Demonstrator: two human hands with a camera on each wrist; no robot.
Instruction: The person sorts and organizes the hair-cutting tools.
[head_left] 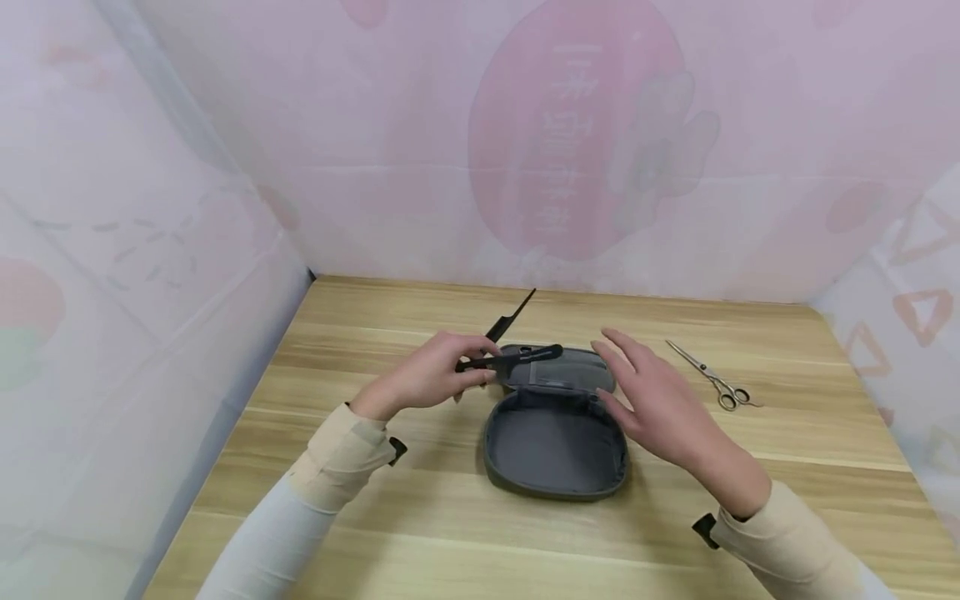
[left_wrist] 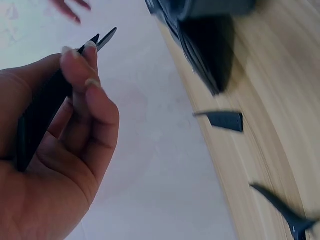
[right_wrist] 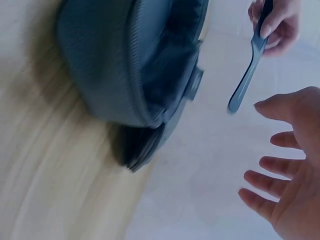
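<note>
A dark hair clip (head_left: 517, 357) was pinched between the thumb and fingers of the left hand (head_left: 435, 377) and was held just above the far-left edge of the open grey zip case (head_left: 555, 433). In the left wrist view, the fingers (left_wrist: 87, 75) were seen curled round the clip's body (left_wrist: 40, 115), with its split tip (left_wrist: 102, 40) pointing away from the palm. The right hand (head_left: 648, 400) was held spread above the right side of the case, its fingers straight and apart, and nothing was gripped by it; whether the case was touched by it could not be told. In the right wrist view, the spread fingers (right_wrist: 270, 170) were seen near the case's raised lid (right_wrist: 150, 65), and the clip (right_wrist: 247, 75) was seen beyond them in the other hand.

The case was laid open on the wooden tabletop (head_left: 420, 517), its empty shell nearer the person and its lid on the far side. A black tail comb (head_left: 510, 317) was seen behind the case, angled away to the right from the left hand. A pair of steel scissors (head_left: 712, 379) was laid on the tabletop well to the right of the case. Pink printed sheeting (head_left: 570, 150) was hung behind and to both sides of the tabletop.
</note>
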